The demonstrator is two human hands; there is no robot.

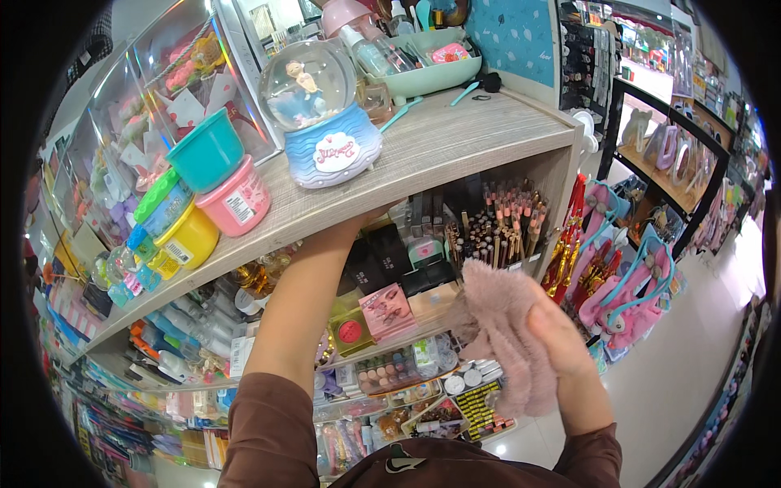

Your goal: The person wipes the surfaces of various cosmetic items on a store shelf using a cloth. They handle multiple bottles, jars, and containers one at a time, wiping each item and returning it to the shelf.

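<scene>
A fluffy dusty-pink cloth (512,329) hangs bunched from my right hand (561,341), in front of the shelf's right part. Reaching under the top board (427,152) of the wooden shelf unit, my left hand (381,211) is almost wholly hidden, and its fingers cannot be seen. Near that forearm stand black boxes (372,259) and a pink cosmetics box (388,312) with a face printed on it. A gold-coloured case with a red round front (349,331) sits beside the pink box. Behind the cloth, many cosmetic pencils (500,226) stand upright in a cluster.
A snow globe (311,110) on a blue base stands on the top board, near stacked plastic tubs (210,165) and a mint-green tray (421,67) of bottles. Lower shelves hold makeup palettes (384,372). Pink plush bags (622,311) hang at right above the tiled floor (677,378).
</scene>
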